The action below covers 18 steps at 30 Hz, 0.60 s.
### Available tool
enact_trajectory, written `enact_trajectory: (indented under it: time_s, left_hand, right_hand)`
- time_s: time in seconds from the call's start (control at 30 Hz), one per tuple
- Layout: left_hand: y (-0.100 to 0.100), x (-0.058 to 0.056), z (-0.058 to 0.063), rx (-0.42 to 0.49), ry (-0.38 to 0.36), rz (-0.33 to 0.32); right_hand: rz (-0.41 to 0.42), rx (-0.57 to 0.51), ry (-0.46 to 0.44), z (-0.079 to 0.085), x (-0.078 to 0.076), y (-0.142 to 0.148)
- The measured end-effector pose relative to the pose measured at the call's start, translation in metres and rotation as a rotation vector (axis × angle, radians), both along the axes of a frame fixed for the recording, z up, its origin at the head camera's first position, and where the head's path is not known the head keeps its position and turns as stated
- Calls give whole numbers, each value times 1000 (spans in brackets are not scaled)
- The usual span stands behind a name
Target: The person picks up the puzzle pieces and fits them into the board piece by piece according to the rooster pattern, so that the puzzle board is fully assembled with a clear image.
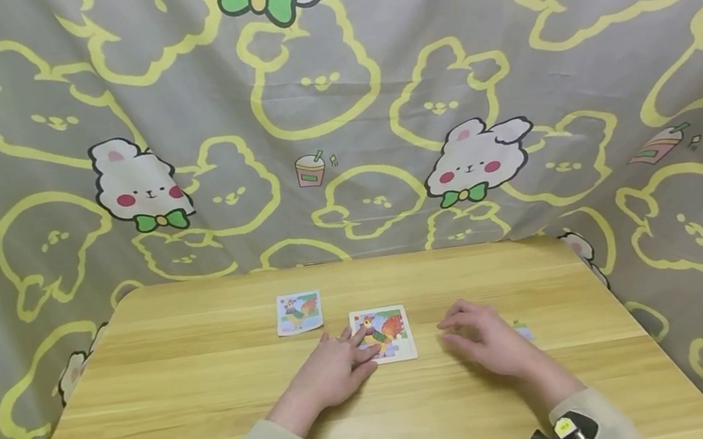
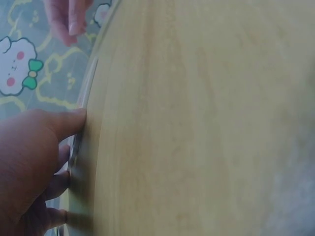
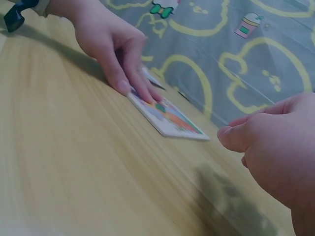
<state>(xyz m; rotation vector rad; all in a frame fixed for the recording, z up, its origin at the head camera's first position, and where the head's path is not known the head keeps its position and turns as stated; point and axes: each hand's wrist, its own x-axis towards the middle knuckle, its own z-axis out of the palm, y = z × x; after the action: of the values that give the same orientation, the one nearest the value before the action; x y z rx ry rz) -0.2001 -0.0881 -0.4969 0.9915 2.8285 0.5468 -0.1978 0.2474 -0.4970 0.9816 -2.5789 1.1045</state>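
A white-framed jigsaw puzzle (image 1: 397,325) with a colourful rooster picture lies flat on the wooden table; its lower right part looks pale. My left hand (image 1: 330,371) rests on its left side, fingers spread over the picture and the thumb at the near edge. In the left wrist view the thumb and fingertips of the left hand (image 2: 29,162) touch the board, seen edge-on. To the right of the puzzle, my right hand (image 1: 481,335) hovers above the table, fingers loosely bent. No object shows between the thumb and fingers of the right hand (image 3: 275,130) in the right wrist view.
A rooster picture card (image 1: 300,312) lies behind and left of the puzzle. Small coloured pieces (image 1: 524,330) lie partly hidden behind the right wrist. A patterned cloth (image 1: 337,136) hangs around the far side of the table (image 1: 145,413).
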Motion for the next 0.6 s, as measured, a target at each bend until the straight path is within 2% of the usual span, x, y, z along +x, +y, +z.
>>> enact_trajectory:
  time_s: [0.27,0.6]
  left_hand:
    - [0,1,0,-6,4,5]
    - [1,1,-1,-12,0,9]
  right_hand:
    - [-28,5,71,-5,6,36]
    - [-145,127,41,-4,15,76]
